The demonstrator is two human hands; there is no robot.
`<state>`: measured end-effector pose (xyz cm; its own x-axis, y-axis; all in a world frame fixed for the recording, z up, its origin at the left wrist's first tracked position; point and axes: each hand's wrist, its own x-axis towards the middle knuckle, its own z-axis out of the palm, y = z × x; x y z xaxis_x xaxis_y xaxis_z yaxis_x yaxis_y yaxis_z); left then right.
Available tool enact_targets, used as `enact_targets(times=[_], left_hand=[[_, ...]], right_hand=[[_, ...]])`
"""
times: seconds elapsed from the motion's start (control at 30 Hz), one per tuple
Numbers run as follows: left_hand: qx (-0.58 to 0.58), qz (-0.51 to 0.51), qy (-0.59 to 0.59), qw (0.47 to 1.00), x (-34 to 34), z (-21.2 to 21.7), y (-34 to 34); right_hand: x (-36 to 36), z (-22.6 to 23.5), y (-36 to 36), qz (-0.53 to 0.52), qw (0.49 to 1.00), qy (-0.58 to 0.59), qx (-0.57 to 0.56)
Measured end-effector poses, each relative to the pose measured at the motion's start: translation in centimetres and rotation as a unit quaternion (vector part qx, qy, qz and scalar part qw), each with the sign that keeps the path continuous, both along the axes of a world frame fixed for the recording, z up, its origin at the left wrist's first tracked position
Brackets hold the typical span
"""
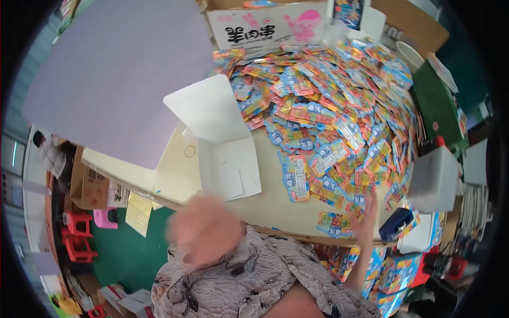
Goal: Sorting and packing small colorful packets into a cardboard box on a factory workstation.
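My left hand (204, 230) is smeared by motion in front of my patterned shirt, near the table's front edge; its fingers cannot be made out. Just beyond it stands an open white box (228, 164), its lid (207, 108) raised and a loose flap inside. To the right, my right hand (366, 217) reaches over the table edge at the near side of a large heap of small colourful packets (318, 114). Its fingers look stretched out and apart, with nothing visible in them. A single packet (335, 223) lies left of this hand, close to the edge.
A large grey-purple panel (122, 74) covers the far left. Behind the heap stands a white carton (270, 26) with a pink cartoon. At right are a dark blue object (396, 223), a grey-white bin (433, 177) and a green box (440, 103). Red stools (78, 225) stand on the green floor.
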<state>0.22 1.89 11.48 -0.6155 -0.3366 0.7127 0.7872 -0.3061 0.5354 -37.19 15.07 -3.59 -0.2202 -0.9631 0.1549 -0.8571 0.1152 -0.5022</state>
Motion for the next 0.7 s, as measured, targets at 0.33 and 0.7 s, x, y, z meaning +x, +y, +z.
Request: enact_targets(times=[0.33,0.7], left_hand=[[-0.507,0.407,-0.560,0.514,-8.0,-15.6,2.1],[-0.466,0.394,-0.587,0.531,-13.2,-23.2,-0.9]], right_hand=[[3.6,-6.0,0.6,0.014,0.977,0.118,0.178],[7.8,-8.2,-5.7,-0.055,0.990,0.129,0.027]])
